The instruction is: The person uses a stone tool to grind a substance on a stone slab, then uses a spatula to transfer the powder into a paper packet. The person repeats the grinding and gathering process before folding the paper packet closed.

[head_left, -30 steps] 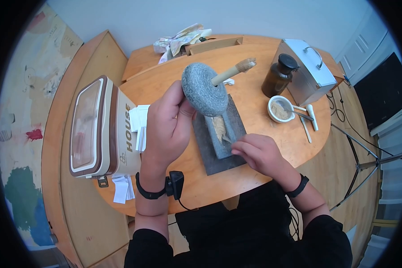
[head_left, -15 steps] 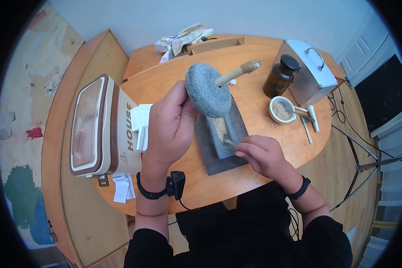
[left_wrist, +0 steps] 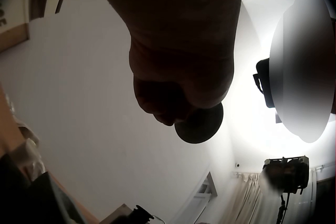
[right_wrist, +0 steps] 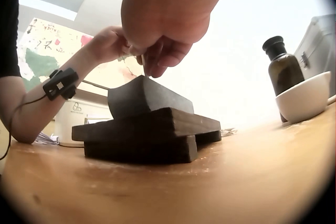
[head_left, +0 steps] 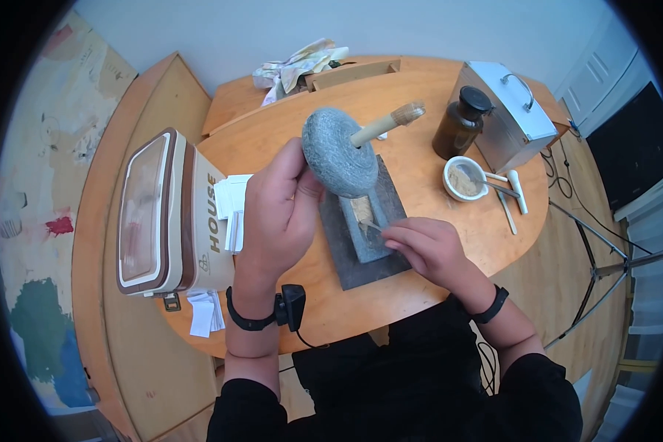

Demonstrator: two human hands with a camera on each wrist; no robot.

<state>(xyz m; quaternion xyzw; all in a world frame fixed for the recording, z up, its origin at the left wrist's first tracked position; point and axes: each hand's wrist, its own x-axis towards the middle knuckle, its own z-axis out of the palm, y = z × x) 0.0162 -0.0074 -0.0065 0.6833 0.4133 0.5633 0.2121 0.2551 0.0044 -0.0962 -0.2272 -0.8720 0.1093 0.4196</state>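
My left hand [head_left: 278, 210] holds up a grey stone grinding wheel [head_left: 339, 151] by its near side, its wooden axle handle [head_left: 390, 124] sticking out to the right. Below the wheel is a narrow stone trough [head_left: 369, 249] with tan powder [head_left: 362, 209] in it. Between thumb and fingers, my right hand [head_left: 429, 250] pinches a thin spatula-like tool [head_left: 373, 227], its tip down at the powder. In the right wrist view the trough [right_wrist: 157, 97] stands on a dark footed board [right_wrist: 142, 132]. The left wrist view shows the left hand [left_wrist: 178, 61] in shadow.
To the right are a white mortar [head_left: 465, 193] of powder, a white pestle [head_left: 517, 193], a brown jar [head_left: 460, 125] and a metal case [head_left: 519, 132]. A cream-and-brown box [head_left: 199, 221] and paper slips [head_left: 232, 199] are at the left. Crumpled cloth [head_left: 302, 66] lies at the back.
The tool's tip has moved from the trough's right side and near end farther in over the powder. The left hand keeps the wheel raised, with only a slight shift.
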